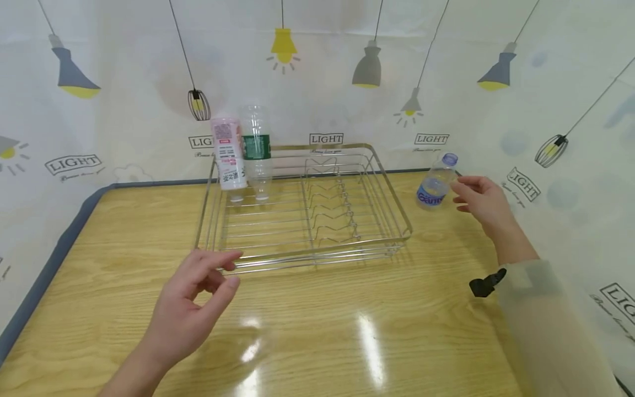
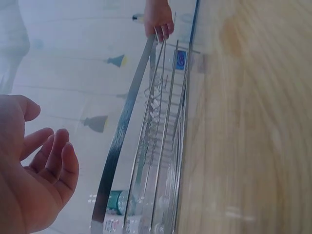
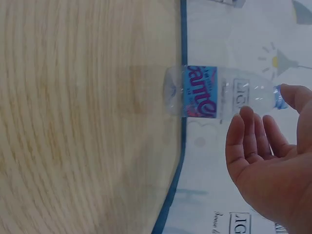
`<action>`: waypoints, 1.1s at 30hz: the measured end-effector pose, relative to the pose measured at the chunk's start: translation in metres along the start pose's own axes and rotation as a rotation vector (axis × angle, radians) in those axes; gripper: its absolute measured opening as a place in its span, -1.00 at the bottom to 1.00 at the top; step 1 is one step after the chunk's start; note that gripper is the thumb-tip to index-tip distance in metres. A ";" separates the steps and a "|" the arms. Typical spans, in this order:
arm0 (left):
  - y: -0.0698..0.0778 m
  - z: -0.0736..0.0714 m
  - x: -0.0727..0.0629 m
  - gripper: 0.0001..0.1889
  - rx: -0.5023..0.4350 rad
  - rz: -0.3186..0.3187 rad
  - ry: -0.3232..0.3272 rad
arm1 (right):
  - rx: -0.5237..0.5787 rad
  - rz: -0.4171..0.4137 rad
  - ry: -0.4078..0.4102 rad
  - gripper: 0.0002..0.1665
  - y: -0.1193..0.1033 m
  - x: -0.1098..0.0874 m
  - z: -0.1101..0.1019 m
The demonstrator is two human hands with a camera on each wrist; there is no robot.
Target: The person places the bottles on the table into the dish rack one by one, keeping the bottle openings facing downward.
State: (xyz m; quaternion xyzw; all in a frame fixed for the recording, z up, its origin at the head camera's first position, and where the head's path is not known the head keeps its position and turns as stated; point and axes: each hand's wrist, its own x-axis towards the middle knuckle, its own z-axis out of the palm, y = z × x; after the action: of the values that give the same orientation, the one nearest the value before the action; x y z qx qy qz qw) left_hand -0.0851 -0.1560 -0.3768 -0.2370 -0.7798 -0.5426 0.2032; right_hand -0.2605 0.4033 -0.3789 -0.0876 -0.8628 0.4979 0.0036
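A small clear plastic bottle (image 1: 434, 184) with a blue and purple label and a blue cap stands upright on the table, right of the wire dish rack (image 1: 317, 259). Just right of it is my right hand (image 1: 482, 203), fingers loosely bent, holding nothing; in the right wrist view the bottle (image 3: 202, 92) stands beyond the fingers. My left hand (image 1: 190, 303) hovers at the rack's front left corner, relaxed and holding nothing. Inside the rack, at the back left, two bottles stand upside down: a pink and white one (image 1: 229, 154) and a clear one with a green label (image 1: 256, 149).
The wooden table (image 1: 307, 331) meets a cloth backdrop (image 1: 327, 99) printed with lamps at the back and sides. Wire dividers (image 1: 329, 204) rise in the rack's right half. A black strap end (image 1: 486, 284) hangs from the right wrist.
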 end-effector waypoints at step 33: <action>-0.008 0.031 -0.018 -0.66 -0.100 -0.193 -0.204 | -0.094 0.026 -0.084 0.26 0.007 0.035 0.026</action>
State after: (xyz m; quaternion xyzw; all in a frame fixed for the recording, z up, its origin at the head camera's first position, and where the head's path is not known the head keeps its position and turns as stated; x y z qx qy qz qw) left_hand -0.0770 -0.1320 -0.4035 -0.2247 -0.7876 -0.5708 0.0581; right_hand -0.2965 0.3901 -0.4005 -0.0779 -0.8833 0.4603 -0.0433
